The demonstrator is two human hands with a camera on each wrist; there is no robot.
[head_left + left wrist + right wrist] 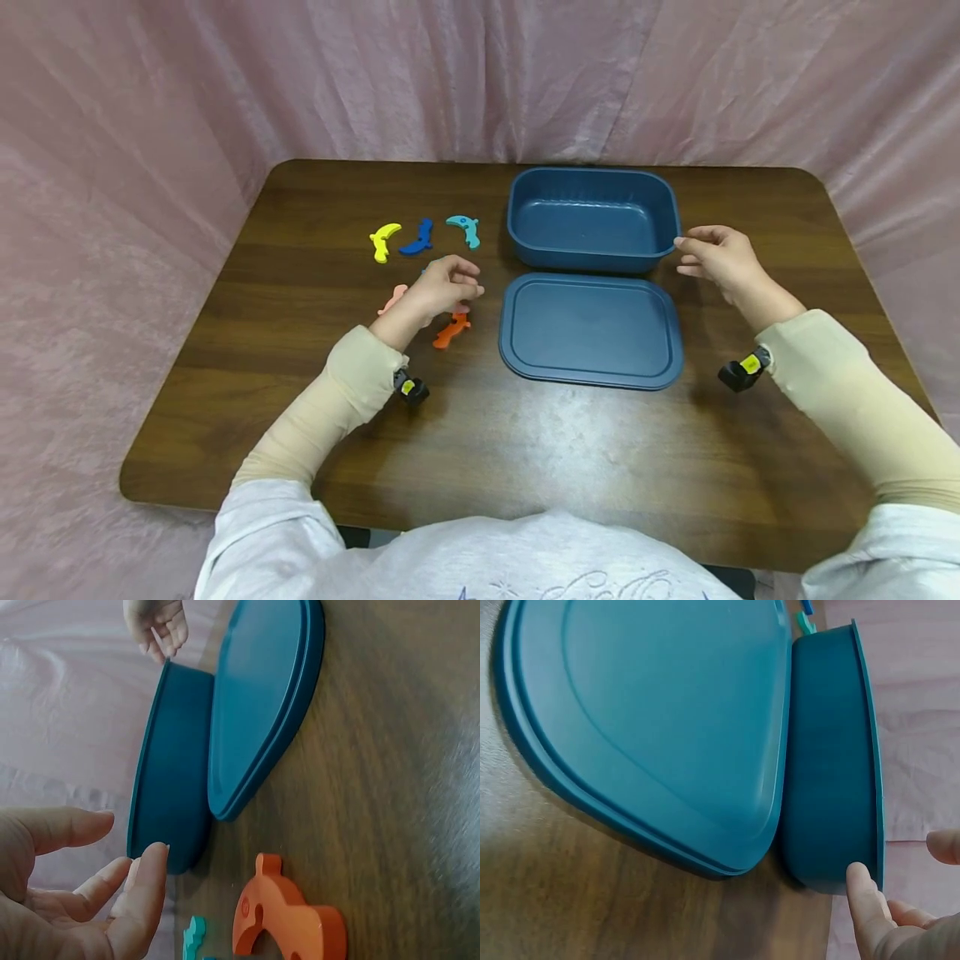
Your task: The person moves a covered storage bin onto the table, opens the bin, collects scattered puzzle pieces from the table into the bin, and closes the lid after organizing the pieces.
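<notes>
1. Spreading under everything, we see a dark wooden table with a streaked grain and rounded corners, backed by crinkled pink cloth.
2. Next in size we find a deep blue plastic container, rectangular with rounded corners and a smooth matte wall, standing open at the far right of centre.
3. Just in front of it, edge against edge, its flat blue lid lies on the wood, with a raised rim round a shallow panel.
4. Our right hand sits at the container's right end; a fingertip touches the wall just below the rim, the other fingers loosely bent and holding nothing.
5. Our left hand hovers over the small pieces left of the lid, fingers loosely curved and apart, the palm empty in the wrist view.
6. Smallest are the flat foam animal shapes: an orange piece just beside that hand, a pale pink one partly hidden by it, and farther back a row of yellow, dark blue and teal pieces, each curved.
</notes>
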